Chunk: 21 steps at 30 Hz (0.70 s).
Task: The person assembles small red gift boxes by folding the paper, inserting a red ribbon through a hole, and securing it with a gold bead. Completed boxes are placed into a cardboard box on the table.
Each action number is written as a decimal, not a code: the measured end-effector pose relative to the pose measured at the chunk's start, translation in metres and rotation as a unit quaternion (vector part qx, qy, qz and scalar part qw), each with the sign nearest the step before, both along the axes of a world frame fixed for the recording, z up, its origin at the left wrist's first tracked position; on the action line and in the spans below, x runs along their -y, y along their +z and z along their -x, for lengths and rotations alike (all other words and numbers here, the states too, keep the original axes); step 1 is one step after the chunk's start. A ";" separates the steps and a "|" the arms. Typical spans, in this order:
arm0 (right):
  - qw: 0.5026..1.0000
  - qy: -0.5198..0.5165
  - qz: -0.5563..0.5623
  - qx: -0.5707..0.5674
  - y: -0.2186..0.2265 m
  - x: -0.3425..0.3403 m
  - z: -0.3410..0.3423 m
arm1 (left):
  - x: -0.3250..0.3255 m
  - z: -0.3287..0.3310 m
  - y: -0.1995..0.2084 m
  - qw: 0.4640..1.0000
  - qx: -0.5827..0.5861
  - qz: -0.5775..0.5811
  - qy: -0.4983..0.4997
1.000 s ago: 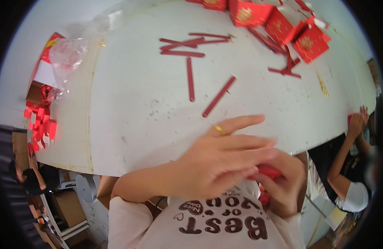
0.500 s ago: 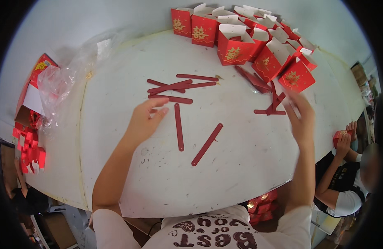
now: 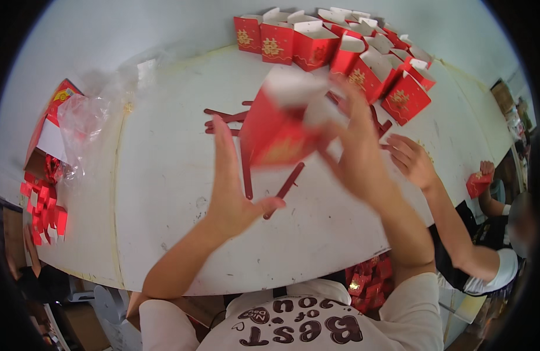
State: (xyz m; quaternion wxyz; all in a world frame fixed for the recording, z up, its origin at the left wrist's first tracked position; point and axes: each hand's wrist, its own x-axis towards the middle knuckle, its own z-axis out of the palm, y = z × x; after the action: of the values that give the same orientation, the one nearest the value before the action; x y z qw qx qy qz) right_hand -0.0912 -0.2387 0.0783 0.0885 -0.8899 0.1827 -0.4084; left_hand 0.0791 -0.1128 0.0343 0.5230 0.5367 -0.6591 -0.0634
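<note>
Over the middle of the table, your right hand grips the blurred red box; your left hand is spread and unloaded at its seven o'clock. It looks light, stiff yet crushable card, best held by its side walls. Strips lie beneath, standing boxes crowd one o'clock, a co-worker's hand occupies three; tabletop stretches toward eight, edge at six.

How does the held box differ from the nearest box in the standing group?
The held box is blurred, its gold print smeared; the nearest box is sharp, its print clear. The held box is in the right hand; the nearest box stands on the table, untouched. The held box looks larger in view than the nearest box. Both are red with gold print.
</note>
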 end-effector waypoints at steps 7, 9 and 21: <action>0.926 0.205 -0.283 0.146 -0.072 -0.108 0.049 | -0.097 0.070 -0.076 0.960 -0.256 -0.084 -0.073; 0.880 0.247 -0.337 0.227 -0.106 -0.125 0.048 | -0.107 0.081 -0.085 0.972 -0.226 -0.046 -0.051; 0.872 0.234 -0.334 0.272 -0.140 -0.150 0.060 | -0.112 0.102 -0.086 0.963 -0.266 0.043 0.004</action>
State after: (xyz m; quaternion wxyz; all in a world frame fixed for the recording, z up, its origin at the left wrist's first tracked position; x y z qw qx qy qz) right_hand -0.1516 -0.0890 -0.0618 0.5199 -0.6776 0.0636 -0.5163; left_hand -0.0227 -0.0005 -0.0521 0.7020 0.4805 -0.4962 -0.1734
